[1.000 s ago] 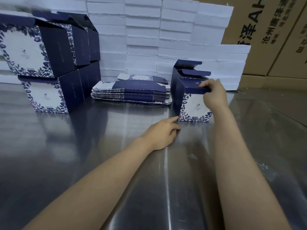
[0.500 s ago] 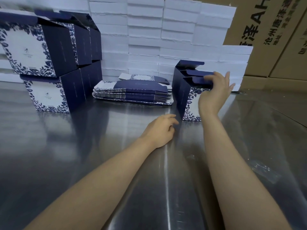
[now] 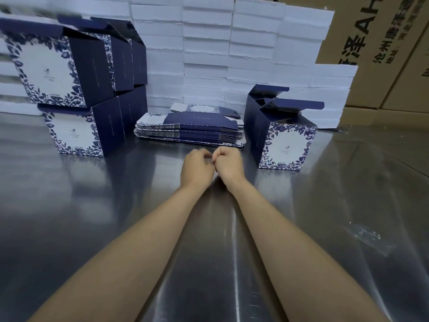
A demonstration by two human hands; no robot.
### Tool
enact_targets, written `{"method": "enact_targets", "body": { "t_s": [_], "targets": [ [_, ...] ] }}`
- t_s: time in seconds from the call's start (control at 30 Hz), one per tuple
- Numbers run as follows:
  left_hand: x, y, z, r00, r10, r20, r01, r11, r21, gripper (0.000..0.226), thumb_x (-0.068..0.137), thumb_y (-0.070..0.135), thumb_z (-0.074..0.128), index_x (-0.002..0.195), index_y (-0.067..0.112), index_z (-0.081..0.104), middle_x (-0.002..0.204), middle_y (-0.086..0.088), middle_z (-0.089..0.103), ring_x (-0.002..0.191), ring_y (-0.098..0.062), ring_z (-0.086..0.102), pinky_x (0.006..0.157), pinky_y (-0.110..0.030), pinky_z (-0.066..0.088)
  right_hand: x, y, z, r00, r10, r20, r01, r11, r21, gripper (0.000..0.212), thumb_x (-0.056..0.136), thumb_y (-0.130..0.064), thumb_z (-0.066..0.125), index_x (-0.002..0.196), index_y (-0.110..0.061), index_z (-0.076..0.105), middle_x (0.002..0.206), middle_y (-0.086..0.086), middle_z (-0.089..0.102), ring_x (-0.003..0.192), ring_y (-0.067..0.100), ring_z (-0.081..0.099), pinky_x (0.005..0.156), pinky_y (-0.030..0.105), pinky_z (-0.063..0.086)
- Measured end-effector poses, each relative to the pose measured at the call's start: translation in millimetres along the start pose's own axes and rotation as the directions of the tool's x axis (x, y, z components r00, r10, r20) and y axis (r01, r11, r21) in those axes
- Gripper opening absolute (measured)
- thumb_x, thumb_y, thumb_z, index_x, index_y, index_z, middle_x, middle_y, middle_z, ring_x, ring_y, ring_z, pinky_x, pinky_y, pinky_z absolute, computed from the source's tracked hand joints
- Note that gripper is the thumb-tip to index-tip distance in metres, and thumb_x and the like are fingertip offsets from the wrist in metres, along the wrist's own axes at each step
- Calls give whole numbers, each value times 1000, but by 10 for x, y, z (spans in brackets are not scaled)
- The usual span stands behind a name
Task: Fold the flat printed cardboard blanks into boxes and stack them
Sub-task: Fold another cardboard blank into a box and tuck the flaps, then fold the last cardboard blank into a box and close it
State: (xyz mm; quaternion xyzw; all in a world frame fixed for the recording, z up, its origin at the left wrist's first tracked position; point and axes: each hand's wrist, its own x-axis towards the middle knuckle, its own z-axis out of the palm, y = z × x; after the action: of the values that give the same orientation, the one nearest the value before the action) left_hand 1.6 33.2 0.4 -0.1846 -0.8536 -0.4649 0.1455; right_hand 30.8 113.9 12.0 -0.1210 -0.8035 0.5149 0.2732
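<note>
hands meet mid-worktop, box left standing

the left hand (image 3: 197, 169) and right hand (image 3: 228, 167) sit knuckle to knuckle on the glossy steel worktop (image 3: 116, 217), fingers curled in tight. whether they pinch anything, i can't tell. the right hand has let go of the folded box (image 3: 287, 145), which stands upright at right, navy flaps up, white floral face toward us. the flat blanks (image 3: 190, 131) lie piled behind the hands, long axis left to right.
</note>
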Motion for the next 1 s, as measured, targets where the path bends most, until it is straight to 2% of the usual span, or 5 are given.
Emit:
{"method": "enact_targets", "body": {
  "t_s": [0.23,0.4,0.57,0.73,1.0],
  "targets": [
    [238,-104,161,996,47,81,-73,933,352,35,91,7,49,125,10,51,152,-10,26,143,-26,15,107,-42,24,-21,5,-7,1000,18,-4,-18,997,71,41,65,17,38,47,-17,51,47,-5,51,47,9,45,46,20,36],
    [706,-310,66,984,161,-74,-100,849,518,51,92,4,51,141,12,41,158,-2,24,147,-23,13,108,-44,22,-12,21,2,999,39,21,-41,997,68,38,62,16,35,49,-15,52,46,-3,50,48,9,43,51,21,35],
    [1116,-527,36,961,270,-60,-171,749,640,58,96,-1,42,150,14,26,161,0,21,149,-21,10,111,-41,20,35,20,39,995,96,19,-97,992,83,38,67,16,32,54,-13,53,48,1,51,42,11,42,41,16,32],
    [1302,-668,51,950,296,-100,-193,806,559,30,102,10,40,128,14,55,131,-4,55,126,-24,41,101,-35,21,98,55,72,992,124,15,-125,989,77,37,69,13,33,57,-14,55,49,0,54,36,5,43,38,12,34],
    [1146,-559,-37,805,422,-417,-281,890,360,18,94,11,57,102,13,74,94,-6,65,93,-31,55,83,-35,32,145,82,115,990,138,-42,-139,990,-15,37,65,8,36,53,-20,57,50,-4,60,40,5,50,38,11,36]
  ]
}}
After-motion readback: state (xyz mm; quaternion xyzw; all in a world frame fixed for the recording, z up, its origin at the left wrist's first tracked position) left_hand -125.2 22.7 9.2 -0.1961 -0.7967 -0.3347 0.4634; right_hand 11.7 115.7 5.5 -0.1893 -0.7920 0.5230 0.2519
